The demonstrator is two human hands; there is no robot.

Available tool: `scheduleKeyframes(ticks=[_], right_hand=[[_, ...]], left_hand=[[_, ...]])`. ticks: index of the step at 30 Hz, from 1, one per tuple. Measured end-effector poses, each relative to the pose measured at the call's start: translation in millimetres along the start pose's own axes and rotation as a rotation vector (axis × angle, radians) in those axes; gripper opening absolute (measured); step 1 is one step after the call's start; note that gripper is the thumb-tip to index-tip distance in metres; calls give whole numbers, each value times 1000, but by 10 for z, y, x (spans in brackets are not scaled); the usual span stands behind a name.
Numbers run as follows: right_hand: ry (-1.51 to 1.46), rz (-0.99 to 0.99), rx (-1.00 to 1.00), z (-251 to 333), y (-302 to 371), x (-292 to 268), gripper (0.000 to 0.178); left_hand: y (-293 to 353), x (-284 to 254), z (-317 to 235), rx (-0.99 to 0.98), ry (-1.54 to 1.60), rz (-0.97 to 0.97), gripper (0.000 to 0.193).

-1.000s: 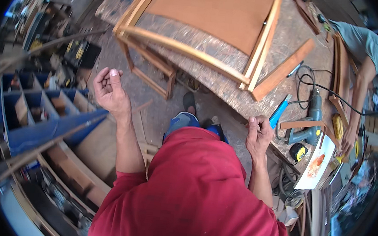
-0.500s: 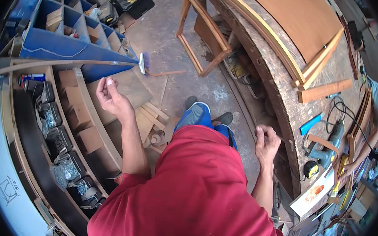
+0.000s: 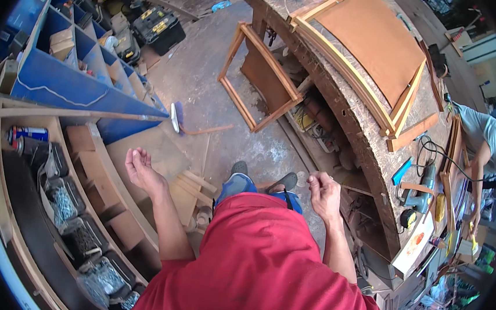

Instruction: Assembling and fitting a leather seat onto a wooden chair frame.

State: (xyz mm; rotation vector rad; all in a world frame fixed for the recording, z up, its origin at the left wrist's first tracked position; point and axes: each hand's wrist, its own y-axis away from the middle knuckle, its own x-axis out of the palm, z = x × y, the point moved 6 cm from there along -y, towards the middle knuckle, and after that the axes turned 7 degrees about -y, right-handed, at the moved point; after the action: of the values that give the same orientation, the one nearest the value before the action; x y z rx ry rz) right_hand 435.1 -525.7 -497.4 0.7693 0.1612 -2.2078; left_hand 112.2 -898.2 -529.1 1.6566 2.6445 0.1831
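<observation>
My left hand [image 3: 143, 171] is raised over plywood and offcuts on the floor, beside the parts shelf. Its fingers are loosely curled in, and no object shows in them. On the other side of my body, my right hand [image 3: 324, 197] hangs in the air near the workbench [image 3: 345, 107] edge. Its fingers are bent toward the thumb, also with nothing visible in them. Neither hand touches anything around it. Ahead, a wooden frame with a brown panel [image 3: 263, 86] leans by the bench. A larger wooden frame with a brown panel [image 3: 373, 45] lies on the bench top.
At left stand a blue compartment box [image 3: 61, 82] and black bins of screws [image 3: 61, 201]. A broom [image 3: 176, 118] lies on the floor ahead. The bench holds a corded power tool [image 3: 424, 189] and a tape measure [image 3: 408, 218]. Another person [image 3: 482, 138] bends at far right, holding a brush-like tool.
My view has shifted, and the frames and bench sit lower in it. My right hand has come inward, slightly closer to my body's midline. The other person is now more in view.
</observation>
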Motion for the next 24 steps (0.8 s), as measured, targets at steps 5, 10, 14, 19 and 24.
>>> scheduleKeyframes(ticks=[5,10,14,19,24], right_hand=[[26,-65,27,141,83,115,14],[46,-133,80,64,158,38,16],[73,-212,21,41,279,-105,18],[18,-315,95,-90,526,-286,24],[-36,-482,81,-355,759,-610,26]], left_hand=[[-191,295,-65,42,5,68,34],[-308,567,-167,235,-125,143,39],[-274,814,-96,287,-151,210,43],[-39,1135,-81,382,-292,323,49],[566,1603,-238,571,-403,475,52]])
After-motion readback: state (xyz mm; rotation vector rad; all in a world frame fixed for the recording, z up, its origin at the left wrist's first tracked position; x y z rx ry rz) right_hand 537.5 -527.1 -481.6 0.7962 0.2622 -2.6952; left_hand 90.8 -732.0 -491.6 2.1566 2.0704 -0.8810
